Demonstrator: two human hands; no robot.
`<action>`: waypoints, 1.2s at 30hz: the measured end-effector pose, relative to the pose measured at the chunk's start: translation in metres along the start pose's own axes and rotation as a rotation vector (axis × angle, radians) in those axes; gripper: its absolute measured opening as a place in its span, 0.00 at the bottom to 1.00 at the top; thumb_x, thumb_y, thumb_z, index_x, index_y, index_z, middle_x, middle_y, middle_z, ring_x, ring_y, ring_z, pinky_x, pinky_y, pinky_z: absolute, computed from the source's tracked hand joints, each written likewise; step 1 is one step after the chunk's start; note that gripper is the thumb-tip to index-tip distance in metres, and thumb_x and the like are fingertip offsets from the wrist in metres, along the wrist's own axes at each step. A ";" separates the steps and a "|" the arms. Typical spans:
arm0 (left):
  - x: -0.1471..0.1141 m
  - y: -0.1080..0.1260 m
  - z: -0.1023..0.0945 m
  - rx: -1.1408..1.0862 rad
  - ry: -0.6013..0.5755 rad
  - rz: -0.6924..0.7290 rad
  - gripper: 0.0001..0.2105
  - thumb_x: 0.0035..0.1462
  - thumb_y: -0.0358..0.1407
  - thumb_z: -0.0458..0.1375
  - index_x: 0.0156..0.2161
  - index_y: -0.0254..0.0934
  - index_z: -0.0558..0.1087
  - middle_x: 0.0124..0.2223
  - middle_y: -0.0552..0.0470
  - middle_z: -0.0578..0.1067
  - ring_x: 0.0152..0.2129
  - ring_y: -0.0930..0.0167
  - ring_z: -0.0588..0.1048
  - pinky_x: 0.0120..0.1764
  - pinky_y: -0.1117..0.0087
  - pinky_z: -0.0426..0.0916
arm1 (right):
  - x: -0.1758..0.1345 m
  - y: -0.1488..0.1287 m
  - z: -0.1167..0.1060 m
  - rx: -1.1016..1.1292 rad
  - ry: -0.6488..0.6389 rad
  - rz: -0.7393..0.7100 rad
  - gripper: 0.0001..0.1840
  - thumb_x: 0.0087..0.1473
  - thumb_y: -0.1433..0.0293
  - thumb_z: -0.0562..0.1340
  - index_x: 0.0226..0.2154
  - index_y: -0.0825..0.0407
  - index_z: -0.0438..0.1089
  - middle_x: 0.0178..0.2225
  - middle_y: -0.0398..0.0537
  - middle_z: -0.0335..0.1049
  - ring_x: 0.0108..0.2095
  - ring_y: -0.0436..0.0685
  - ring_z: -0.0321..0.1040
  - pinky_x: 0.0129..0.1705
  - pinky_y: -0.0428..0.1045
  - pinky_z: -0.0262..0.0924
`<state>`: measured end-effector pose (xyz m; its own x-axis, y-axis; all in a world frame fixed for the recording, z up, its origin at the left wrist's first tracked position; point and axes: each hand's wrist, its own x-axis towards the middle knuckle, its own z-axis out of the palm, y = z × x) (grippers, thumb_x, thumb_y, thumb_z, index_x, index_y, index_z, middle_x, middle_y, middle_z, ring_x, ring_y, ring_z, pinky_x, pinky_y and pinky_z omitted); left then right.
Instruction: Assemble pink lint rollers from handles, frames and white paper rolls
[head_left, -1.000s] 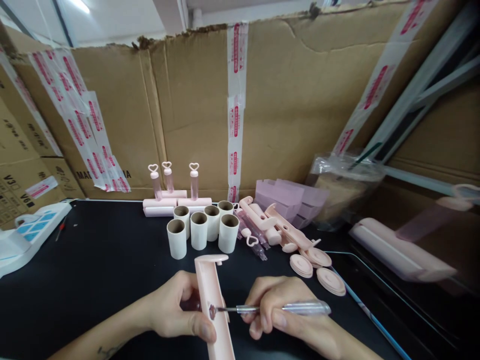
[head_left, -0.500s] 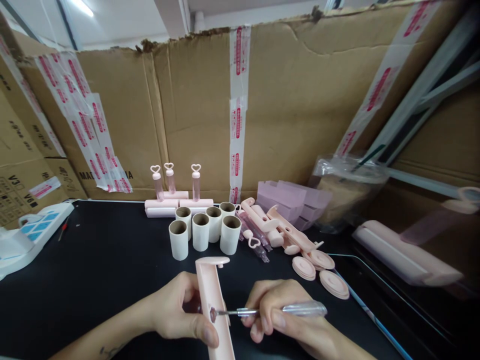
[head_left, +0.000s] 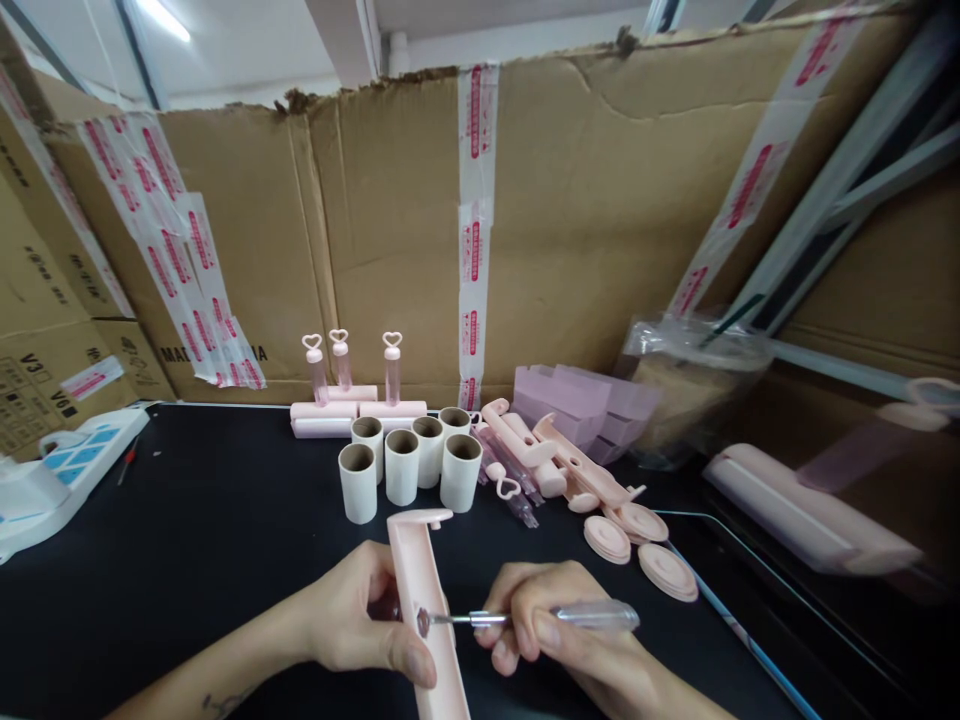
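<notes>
Left hand [head_left: 352, 625] grips pink cover [head_left: 427, 610]; right hand [head_left: 547, 630] pinches screwdriver [head_left: 540, 618], tip in cover's hole. Risk: tip slipping, gouging plastic near 5 tubes [head_left: 405, 465] behind cover.

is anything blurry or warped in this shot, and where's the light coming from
Head view: the left hand, the pink plastic piece it grips, and the right hand with its clear-handled screwdriver are sharp. The pink roller at the right edge is smeared. The cardboard wall bows from wide-angle distortion. A ceiling strip light glares top left. The black table shows only soft shadows.
</notes>
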<state>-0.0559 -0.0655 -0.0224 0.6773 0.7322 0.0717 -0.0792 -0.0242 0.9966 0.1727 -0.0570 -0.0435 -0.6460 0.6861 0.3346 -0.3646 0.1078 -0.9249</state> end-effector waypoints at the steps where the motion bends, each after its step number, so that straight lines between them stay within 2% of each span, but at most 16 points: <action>1: 0.000 0.000 0.000 -0.008 0.004 0.003 0.24 0.37 0.51 0.68 0.28 0.31 0.69 0.24 0.54 0.66 0.20 0.77 0.61 0.23 0.77 0.57 | 0.000 0.000 0.001 0.010 0.008 -0.006 0.12 0.54 0.67 0.61 0.25 0.58 0.73 0.32 0.54 0.73 0.28 0.53 0.72 0.33 0.49 0.67; 6: 0.001 -0.002 0.000 -0.004 0.005 0.025 0.23 0.38 0.50 0.67 0.28 0.30 0.69 0.25 0.54 0.66 0.21 0.77 0.61 0.24 0.77 0.57 | 0.001 0.001 0.001 0.008 0.021 -0.027 0.12 0.55 0.68 0.60 0.25 0.57 0.74 0.32 0.53 0.73 0.28 0.53 0.72 0.33 0.49 0.67; 9: 0.002 -0.003 -0.001 0.026 0.033 0.023 0.23 0.39 0.50 0.67 0.31 0.31 0.69 0.27 0.53 0.67 0.23 0.76 0.63 0.26 0.76 0.60 | 0.001 -0.005 -0.004 -0.102 -0.025 -0.032 0.12 0.56 0.67 0.60 0.27 0.56 0.74 0.34 0.54 0.73 0.31 0.54 0.73 0.36 0.50 0.67; 11: 0.000 0.000 -0.002 0.130 0.051 0.042 0.22 0.43 0.50 0.65 0.34 0.31 0.69 0.30 0.52 0.67 0.25 0.74 0.65 0.29 0.75 0.62 | 0.002 -0.015 -0.006 -0.211 -0.068 -0.045 0.11 0.56 0.67 0.59 0.30 0.56 0.75 0.35 0.54 0.73 0.33 0.55 0.73 0.39 0.51 0.66; 13: -0.002 0.005 -0.002 0.267 0.013 0.079 0.20 0.47 0.48 0.62 0.37 0.32 0.70 0.32 0.50 0.69 0.26 0.73 0.67 0.30 0.75 0.63 | 0.002 -0.026 -0.007 -0.278 -0.113 -0.063 0.13 0.56 0.64 0.59 0.32 0.55 0.75 0.34 0.54 0.73 0.35 0.56 0.72 0.40 0.52 0.66; 17: -0.007 0.015 0.000 0.415 -0.063 0.103 0.17 0.52 0.45 0.57 0.39 0.32 0.70 0.34 0.49 0.71 0.28 0.71 0.70 0.31 0.74 0.67 | -0.001 -0.038 -0.007 -0.227 -0.111 -0.002 0.17 0.58 0.61 0.56 0.37 0.55 0.74 0.34 0.56 0.74 0.36 0.59 0.73 0.40 0.54 0.66; 21: -0.007 0.016 0.001 0.394 0.013 0.068 0.17 0.52 0.45 0.60 0.39 0.32 0.71 0.35 0.48 0.73 0.30 0.69 0.72 0.33 0.73 0.67 | -0.004 -0.034 -0.010 -0.146 -0.038 0.058 0.10 0.57 0.65 0.60 0.38 0.53 0.71 0.35 0.53 0.76 0.35 0.57 0.74 0.41 0.54 0.66; 25: -0.007 0.014 0.001 0.443 0.116 0.116 0.15 0.54 0.44 0.59 0.42 0.35 0.72 0.42 0.47 0.73 0.39 0.65 0.72 0.42 0.70 0.66 | -0.005 -0.028 -0.013 -0.142 0.021 0.038 0.08 0.56 0.66 0.61 0.38 0.52 0.71 0.35 0.51 0.76 0.34 0.55 0.74 0.39 0.51 0.66; 30: -0.009 0.011 -0.002 0.341 0.062 0.143 0.17 0.59 0.44 0.53 0.47 0.33 0.68 0.44 0.45 0.72 0.39 0.66 0.72 0.43 0.69 0.67 | -0.004 -0.033 -0.010 -0.261 0.050 0.100 0.13 0.56 0.62 0.60 0.40 0.52 0.71 0.36 0.52 0.76 0.38 0.58 0.73 0.41 0.53 0.66; 33: -0.009 0.010 -0.003 0.325 0.054 0.124 0.18 0.59 0.45 0.53 0.48 0.33 0.68 0.44 0.44 0.72 0.39 0.66 0.72 0.42 0.69 0.67 | -0.001 -0.042 -0.007 -0.376 0.003 0.123 0.15 0.57 0.61 0.57 0.39 0.53 0.73 0.37 0.54 0.76 0.40 0.60 0.72 0.44 0.54 0.65; 36: -0.008 0.008 -0.003 0.339 0.043 0.113 0.21 0.57 0.48 0.54 0.44 0.31 0.70 0.39 0.44 0.72 0.34 0.67 0.71 0.38 0.70 0.67 | 0.001 -0.048 -0.003 -0.418 -0.066 0.144 0.17 0.59 0.61 0.54 0.33 0.53 0.75 0.42 0.55 0.75 0.46 0.62 0.69 0.50 0.57 0.61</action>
<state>-0.0644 -0.0695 -0.0147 0.6459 0.7399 0.1879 0.0996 -0.3258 0.9402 0.1916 -0.0598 0.0011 -0.7165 0.6697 0.1951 0.0263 0.3054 -0.9519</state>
